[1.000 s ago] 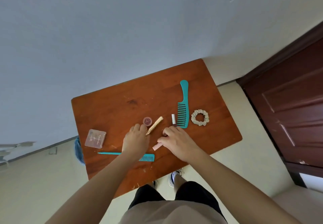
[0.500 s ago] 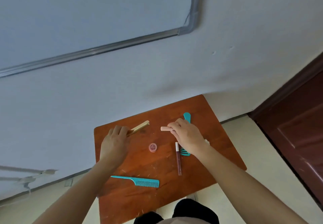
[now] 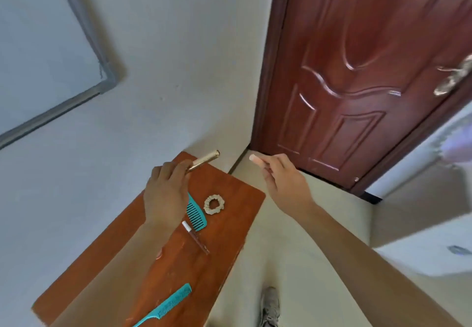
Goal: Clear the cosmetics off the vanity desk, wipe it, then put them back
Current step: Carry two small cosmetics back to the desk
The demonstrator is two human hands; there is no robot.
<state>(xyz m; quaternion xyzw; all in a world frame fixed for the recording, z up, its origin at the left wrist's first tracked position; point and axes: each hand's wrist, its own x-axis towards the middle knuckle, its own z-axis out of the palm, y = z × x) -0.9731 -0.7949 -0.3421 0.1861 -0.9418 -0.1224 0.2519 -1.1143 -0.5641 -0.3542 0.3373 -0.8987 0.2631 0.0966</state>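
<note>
Pale walls and a dark red door stand behind the wooden desk. Above its far end the left hand grips a gold tube, while the right hand, off to the right over the floor, pinches a pink tube. On the desk lie a wide comb, scrunchie, lip gloss and, nearer, a tail comb.

A pale wall carries a grey-framed board at upper left. To the right stands a dark red panelled door with a metal handle. The floor is cream. A reddish wooden desk stands with its far edge against the wall.
</note>
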